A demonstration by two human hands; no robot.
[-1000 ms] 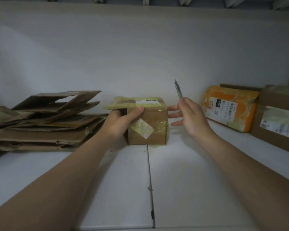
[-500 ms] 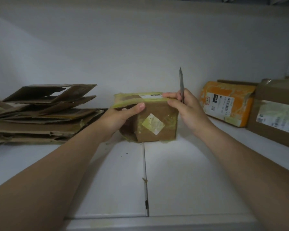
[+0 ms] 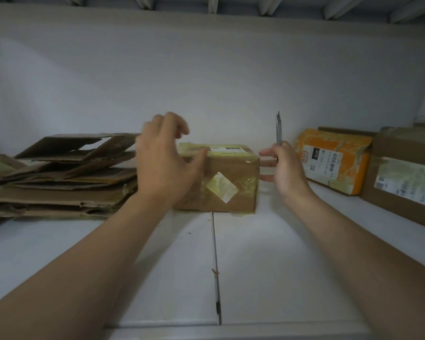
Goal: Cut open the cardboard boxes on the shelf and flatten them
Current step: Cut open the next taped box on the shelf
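Lifted off since a moment ago, the left hand point(image 3: 162, 163) hovers with loosely curled fingers, holding nothing; the white shelf point(image 3: 268, 253) carries a flattened cardboard stack point(image 3: 66, 182) at left, an orange parcel point(image 3: 334, 160) at right, the small taped cardboard box point(image 3: 231, 182) flat between them; the right hand point(image 3: 285, 168) grips an upright utility knife point(image 3: 278, 128) just beside that box.

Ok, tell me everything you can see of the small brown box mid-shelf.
The box is closed cardboard with yellowish tape over top and edges, a white label on top and a diamond-shaped patch in front. It sits flat on the shelf, across a seam. The left hand overlaps its left end, thumb seemingly touching; the right hand, holding a knife, is beside its right end.
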